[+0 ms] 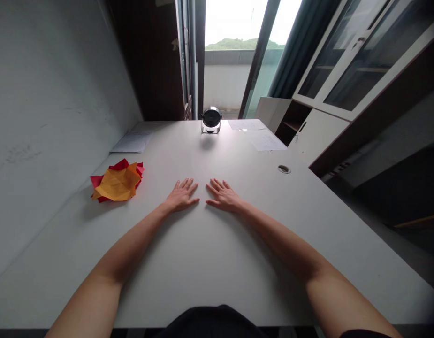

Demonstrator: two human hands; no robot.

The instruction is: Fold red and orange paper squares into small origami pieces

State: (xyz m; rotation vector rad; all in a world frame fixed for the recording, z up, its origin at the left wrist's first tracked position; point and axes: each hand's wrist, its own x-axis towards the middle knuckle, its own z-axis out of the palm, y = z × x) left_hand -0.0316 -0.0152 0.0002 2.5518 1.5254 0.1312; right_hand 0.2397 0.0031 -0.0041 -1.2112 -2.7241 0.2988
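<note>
A white bench [209, 263]: left hand [181, 196] and right hand [224, 197] lie flat, fingers spread, holding nothing; coloured papers [117, 185] at nine o'clock.

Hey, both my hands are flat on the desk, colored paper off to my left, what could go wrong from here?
The red and orange sheets lie loose and crumpled, apart from your left hand; a one-handed grab may scatter them. The small fan at the far edge could blow them about if running.
</note>
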